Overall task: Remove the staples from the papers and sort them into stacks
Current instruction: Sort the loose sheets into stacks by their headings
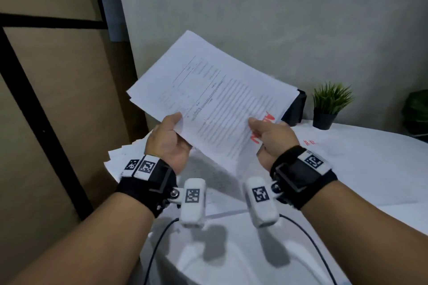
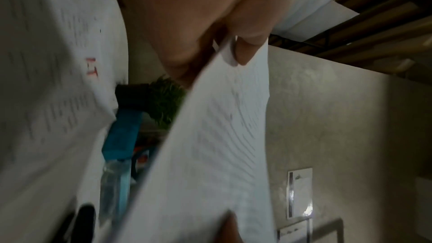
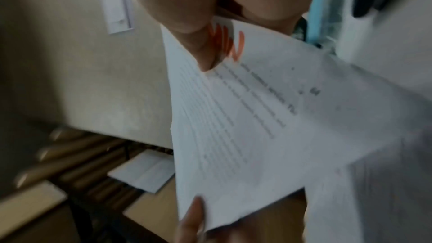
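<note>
White paper sheaf [image 1: 208, 99] pinched by both hands, left [image 1: 170, 143], right [image 1: 271, 139]; potted plant [image 1: 328, 104] behind.

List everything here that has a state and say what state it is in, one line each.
Held papers: lifted off the table, tilted, gripped at the near edge.
Left hand: pinches the papers' left corner.
Right hand: pinches the papers by the red lettering.
Loose papers: lying untidily on the table.
Potted plant: upright.
</note>
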Demonstrator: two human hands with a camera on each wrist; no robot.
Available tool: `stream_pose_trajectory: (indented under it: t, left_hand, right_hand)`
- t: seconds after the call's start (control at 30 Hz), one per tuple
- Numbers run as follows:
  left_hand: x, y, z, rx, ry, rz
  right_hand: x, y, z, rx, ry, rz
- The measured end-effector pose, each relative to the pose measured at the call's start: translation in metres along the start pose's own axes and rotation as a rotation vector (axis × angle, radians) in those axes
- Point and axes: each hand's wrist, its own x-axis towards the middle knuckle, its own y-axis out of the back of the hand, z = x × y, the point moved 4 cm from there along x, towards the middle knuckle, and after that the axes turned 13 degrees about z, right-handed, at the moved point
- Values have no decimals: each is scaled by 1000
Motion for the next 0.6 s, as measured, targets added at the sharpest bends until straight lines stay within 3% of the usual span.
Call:
stream_pose_trajectory:
  t: [0.07,0.17,0.3,0.37,0.5,0.6]
  left_hand:
    - [7,12,19,17,-52,-39]
    - [18,34,58,248,-192,-95]
    - [16,32,79,569,-276,-263]
    - [13,26,81,573,-319,-283]
    - [12,37,80,440,-407,-265]
    - [12,64,63,479,-350,-259]
  right_hand:
    - [8,6,-21,-101,125,-41]
    - [18,25,-50,-310,265,-117]
    - [21,27,-64,-437,368,-205]
    - [17,16,-60,-485,398,-243]
    - [13,3,-46,-446,390,-273]
    - [15,11,-19,-459,251,-272]
